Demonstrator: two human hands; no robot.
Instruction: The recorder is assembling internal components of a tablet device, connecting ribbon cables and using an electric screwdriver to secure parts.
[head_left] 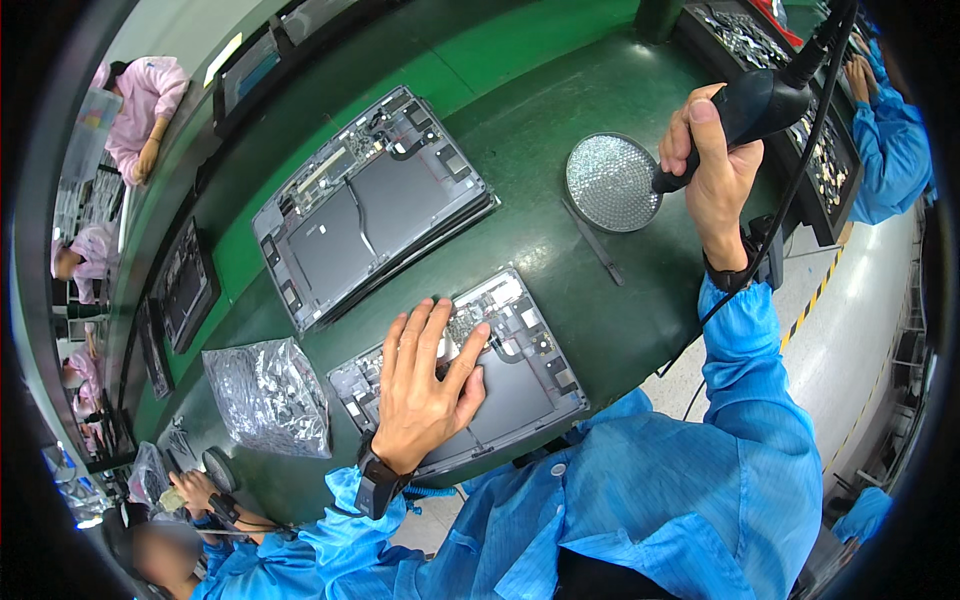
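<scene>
My left hand [425, 390] lies with fingers stretched over an opened laptop base [510, 395], whose circuit board and dark battery are exposed; the palm hides part of it. At the upper right my right hand [712, 165] is wrapped round a black electric screwdriver [758, 105] with a cable. Its narrow end points down and left at the edge of a round tray [612, 182] with a silvery, finely dotted surface. Whether the tip touches the tray I cannot tell. A thin dark strip-shaped tool [597, 245] rests just below the tray.
A stack of opened laptop bases [330, 235] stands beyond my left hand. Left of the laptop lies a clear plastic bag [268, 395]. A black tray of small parts [825, 175] is at the far right. Co-workers sit around the green table [530, 130].
</scene>
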